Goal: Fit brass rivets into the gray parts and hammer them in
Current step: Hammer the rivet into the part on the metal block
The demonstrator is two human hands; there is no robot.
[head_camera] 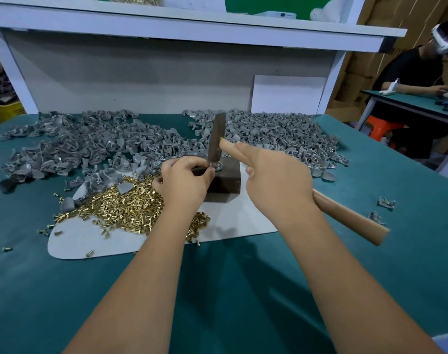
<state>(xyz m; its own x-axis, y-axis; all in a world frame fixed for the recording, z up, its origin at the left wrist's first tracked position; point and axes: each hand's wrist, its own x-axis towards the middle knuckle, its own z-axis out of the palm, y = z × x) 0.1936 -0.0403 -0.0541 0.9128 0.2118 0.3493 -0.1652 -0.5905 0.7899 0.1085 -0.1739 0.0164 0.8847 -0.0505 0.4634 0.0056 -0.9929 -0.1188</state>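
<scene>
Head view: a dark metal block (224, 181) stands on a white sheet (246, 215) on the green bench (243, 290). Two heaps of gray parts (90, 144) lie behind the block, one heap of brass rivets (126, 205) just left of it, two loose parts (386, 202) well right. The left hand (184, 180) pinches a gray part at the block's top edge (mostly hidden by fingers (205, 166)). The right hand (274, 175) grips one hammer (216, 139), forefinger straight along it, head just above the block.
</scene>
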